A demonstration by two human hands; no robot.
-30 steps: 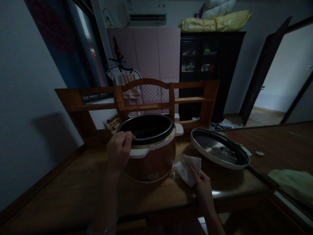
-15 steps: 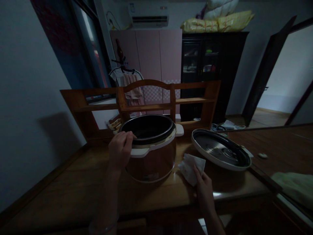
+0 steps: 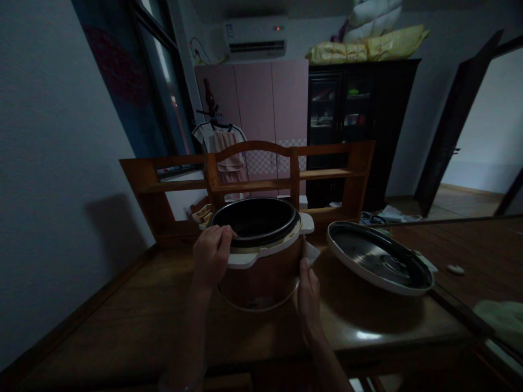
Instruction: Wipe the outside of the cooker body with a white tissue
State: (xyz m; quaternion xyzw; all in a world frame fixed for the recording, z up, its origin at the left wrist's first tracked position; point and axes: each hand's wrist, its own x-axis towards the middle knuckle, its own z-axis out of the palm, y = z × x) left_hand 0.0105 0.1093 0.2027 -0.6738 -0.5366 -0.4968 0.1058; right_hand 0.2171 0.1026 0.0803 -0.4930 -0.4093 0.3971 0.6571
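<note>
A brown and white electric cooker (image 3: 261, 283) stands lidless on the wooden desk, its dark inner pot (image 3: 257, 220) showing. My left hand (image 3: 212, 253) is closed over the cooker's near-left rim, by the white side handle (image 3: 242, 260). On the right, my right hand (image 3: 309, 291) holds a white cloth or tissue (image 3: 310, 252) against the cooker's outer wall, below the other handle (image 3: 307, 224). Most of the cloth is hidden behind the fingers and the cooker's side. The round lid (image 3: 379, 258) lies inside-up to the right, apart from both hands.
A wooden shelf rack (image 3: 253, 186) rises along the desk's back edge, close behind the cooker. Past the lid, a small white object (image 3: 455, 269) rests on a brown surface. A wall (image 3: 81, 179) borders the desk (image 3: 139, 305) on the left.
My right hand has moved left with the white cloth, from open space beside the cooker onto its right side. My left hand keeps its place on the rim. The view has shifted slightly.
</note>
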